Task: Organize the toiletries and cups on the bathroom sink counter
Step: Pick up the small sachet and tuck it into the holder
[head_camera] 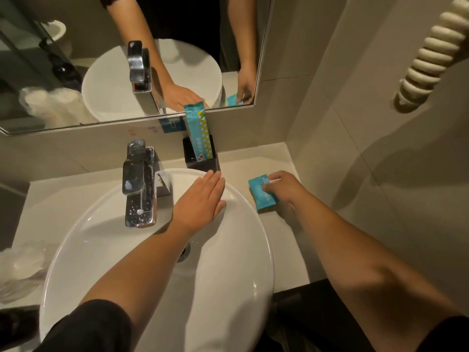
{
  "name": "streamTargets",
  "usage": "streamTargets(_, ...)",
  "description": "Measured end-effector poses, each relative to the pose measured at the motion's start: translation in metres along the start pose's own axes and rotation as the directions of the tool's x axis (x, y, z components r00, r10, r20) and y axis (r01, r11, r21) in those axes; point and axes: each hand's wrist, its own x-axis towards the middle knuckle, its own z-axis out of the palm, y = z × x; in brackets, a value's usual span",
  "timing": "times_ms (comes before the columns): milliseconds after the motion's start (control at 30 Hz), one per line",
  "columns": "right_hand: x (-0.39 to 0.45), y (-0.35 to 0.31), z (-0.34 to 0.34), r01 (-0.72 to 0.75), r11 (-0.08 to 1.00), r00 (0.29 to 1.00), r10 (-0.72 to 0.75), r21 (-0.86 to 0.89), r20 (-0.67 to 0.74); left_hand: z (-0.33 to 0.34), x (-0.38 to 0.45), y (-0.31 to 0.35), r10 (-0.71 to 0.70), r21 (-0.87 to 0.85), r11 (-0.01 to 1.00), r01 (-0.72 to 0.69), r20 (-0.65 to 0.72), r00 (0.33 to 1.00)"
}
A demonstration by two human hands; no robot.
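Small teal packet [262,195] on surface, rt of basin [253,283], is being pinched by right hand [285,190], fingers curled, possibly w/ a white stick. Left hand [200,201] is being held flat, fingers together. Packet should be lifted square toward black holder [200,158].

My right hand [284,191] pinches the teal packet [262,195] at center right; left hand [200,201] rests flat on the basin [241,250] rim.

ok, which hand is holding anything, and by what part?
Right hand pinches the small teal packet at its right edge, on the counter. Left hand lies flat, holding nothing.
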Motion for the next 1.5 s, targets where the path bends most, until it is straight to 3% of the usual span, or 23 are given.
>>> streamTargets(167, -0.004, -0.056, -0.002, 0.234, 0.970, 0.961, -0.240, 0.060, 0.135, 0.000, 0.000, 0.000, 0.004, 0.018, 1.000, -0.003, -0.028, 1.000)
streamTargets(367, -0.008, -0.111, 0.039, 0.359, 0.914, 0.876, -0.400, 0.189, 0.270, 0.004, -0.001, -0.002, 0.000, -0.016, 1.000, -0.001, -0.030, 1.000)
streamTargets(500, 0.000, -0.124, 0.064, 0.393, 0.897, 0.841, -0.440, 0.205, 0.314, 0.006, 0.001, -0.003, 0.015, -0.043, 0.999, -0.016, -0.039, 0.999)
streamTargets(800, 0.022, -0.115, 0.088, 0.429, 0.885, 0.835, -0.465, 0.181, 0.295, 0.015, 0.001, -0.004, 0.039, -0.052, 0.998, -0.045, -0.098, 0.994)
streamTargets(1233, 0.025, -0.098, 0.097, 0.564, 0.819, 0.818, -0.535, -0.106, 0.212, 0.016, 0.001, -0.004, 0.051, -0.003, 0.999, -0.052, -0.151, 0.987)
streamTargets(1367, 0.025, -0.094, 0.101, 0.648, 0.702, 0.761, -0.599, -0.296, 0.247, 0.014, 0.001, -0.003, 0.046, -0.014, 0.999, -0.049, -0.146, 0.988)
streamTargets(1500, 0.027, -0.093, 0.100, 0.642, 0.627, 0.765, -0.562, -0.441, 0.314, 0.013, 0.001, -0.002, 0.046, -0.010, 0.999, -0.048, -0.145, 0.988)
